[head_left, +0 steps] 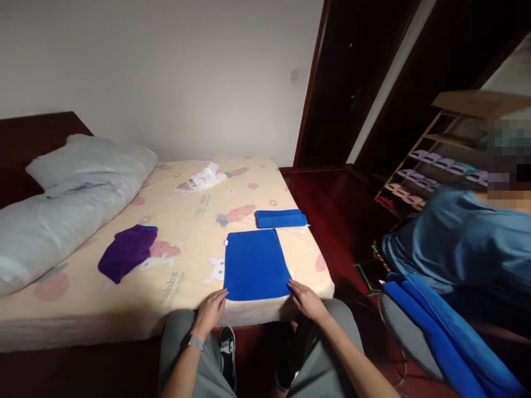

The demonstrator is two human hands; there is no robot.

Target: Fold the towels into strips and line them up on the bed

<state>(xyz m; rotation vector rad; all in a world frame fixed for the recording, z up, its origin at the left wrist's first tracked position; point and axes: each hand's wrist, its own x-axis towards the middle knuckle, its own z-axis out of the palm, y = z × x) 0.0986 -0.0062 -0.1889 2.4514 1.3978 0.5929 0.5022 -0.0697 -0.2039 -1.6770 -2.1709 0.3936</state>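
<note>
A blue towel [255,265] lies flat and spread near the front edge of the bed, a small white label at its left side. Its near left corner is gripped by my left hand [211,310]. My right hand [307,301] pinches the near right corner. Just beyond the spread towel rests a folded blue towel [280,219]. To the left, a crumpled purple cloth [128,251] with a bit of blue at one corner lies on the sheet.
The bed [194,237] has a patterned yellow sheet. A grey quilt [95,182] is heaped at left, and a white plastic bag [207,176] lies farther back. At right, a person in a blue shirt [452,232] sits near blue towels [448,331] and a shoe rack [415,160].
</note>
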